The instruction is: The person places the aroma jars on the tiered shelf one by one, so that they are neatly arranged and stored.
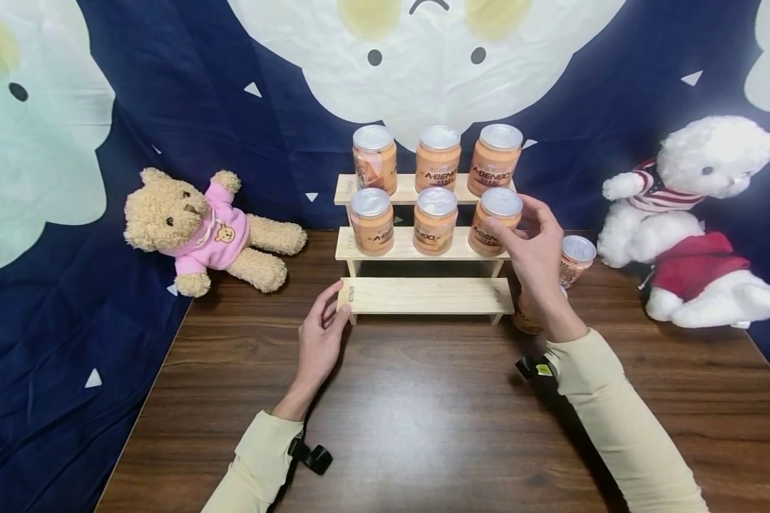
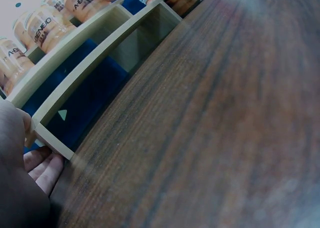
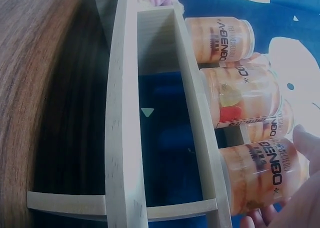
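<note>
A three-step wooden rack (image 1: 426, 296) stands on the table, with orange cans on its top and middle steps. My right hand (image 1: 537, 246) grips the rightmost can (image 1: 488, 231) of the middle step, thumb in front and fingers behind. That can (image 3: 265, 175) sits upright on the step in the right wrist view. My left hand (image 1: 321, 331) pinches the left end of the bottom step between thumb and fingers. In the left wrist view its fingers (image 2: 47, 170) are on the step's end. Nothing stands on the bottom step.
Right of the rack, one can (image 1: 576, 260) stands behind my right wrist, and another (image 1: 527, 313) is partly hidden by it. A teddy bear (image 1: 214, 231) in pink lies at left, a white plush (image 1: 686, 228) at right. A dark blue cloth (image 1: 218, 107) hangs behind.
</note>
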`<state>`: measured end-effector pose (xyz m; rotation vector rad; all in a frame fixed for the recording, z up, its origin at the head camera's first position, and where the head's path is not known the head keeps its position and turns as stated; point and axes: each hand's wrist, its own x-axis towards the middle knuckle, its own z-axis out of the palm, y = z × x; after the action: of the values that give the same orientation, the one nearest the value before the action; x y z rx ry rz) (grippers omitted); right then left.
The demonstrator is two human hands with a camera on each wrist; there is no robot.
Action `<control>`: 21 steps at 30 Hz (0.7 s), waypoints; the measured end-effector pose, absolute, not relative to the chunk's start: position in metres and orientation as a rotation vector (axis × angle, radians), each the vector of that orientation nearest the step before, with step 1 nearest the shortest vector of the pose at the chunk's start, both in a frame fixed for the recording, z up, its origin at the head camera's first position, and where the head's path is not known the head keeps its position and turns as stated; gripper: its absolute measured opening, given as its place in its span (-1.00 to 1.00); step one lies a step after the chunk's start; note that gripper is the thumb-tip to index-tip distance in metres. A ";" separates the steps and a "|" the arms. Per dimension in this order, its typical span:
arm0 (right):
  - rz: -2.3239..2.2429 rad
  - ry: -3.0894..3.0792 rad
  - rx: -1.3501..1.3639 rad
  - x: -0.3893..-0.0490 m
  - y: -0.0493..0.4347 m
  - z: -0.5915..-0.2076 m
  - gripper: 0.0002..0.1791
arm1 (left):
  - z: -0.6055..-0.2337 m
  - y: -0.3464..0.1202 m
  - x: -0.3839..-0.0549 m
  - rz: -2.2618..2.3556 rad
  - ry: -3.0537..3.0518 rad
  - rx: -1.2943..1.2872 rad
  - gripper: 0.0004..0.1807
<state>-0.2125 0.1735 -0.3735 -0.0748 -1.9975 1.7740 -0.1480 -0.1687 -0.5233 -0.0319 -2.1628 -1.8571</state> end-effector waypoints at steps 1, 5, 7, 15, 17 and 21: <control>1.769 -2.004 -0.074 -0.211 0.174 -0.373 -0.32 | -0.524 -0.169 -0.149 -1.845 -2.169 -0.034 -0.50; 1.775 -2.002 -0.078 -0.205 0.177 -0.371 -0.27 | -0.514 -0.166 -0.144 -1.828 -2.171 -0.047 -0.50; 1.787 -1.990 -0.081 -0.201 0.179 -0.369 -0.25 | -0.512 -0.165 -0.142 -1.827 -2.161 -0.053 -0.51; 1.796 -1.987 -0.078 -0.181 0.188 -0.367 -0.29 | -0.515 -0.166 -0.144 -1.845 -2.167 -0.029 -0.51; 1.799 -1.980 -0.054 -0.176 0.190 -0.369 -0.31 | -0.512 -0.165 -0.142 -1.838 -2.175 -0.032 -0.51; 1.786 -1.982 -0.021 -0.169 0.193 -0.373 -0.31 | -0.510 -0.163 -0.141 -1.831 -2.171 -0.020 -0.51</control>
<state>-0.1687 0.1926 -0.3734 -0.0212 -1.9819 1.7857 -0.1415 -0.1634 -0.5096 -0.0199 -2.1715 -1.8315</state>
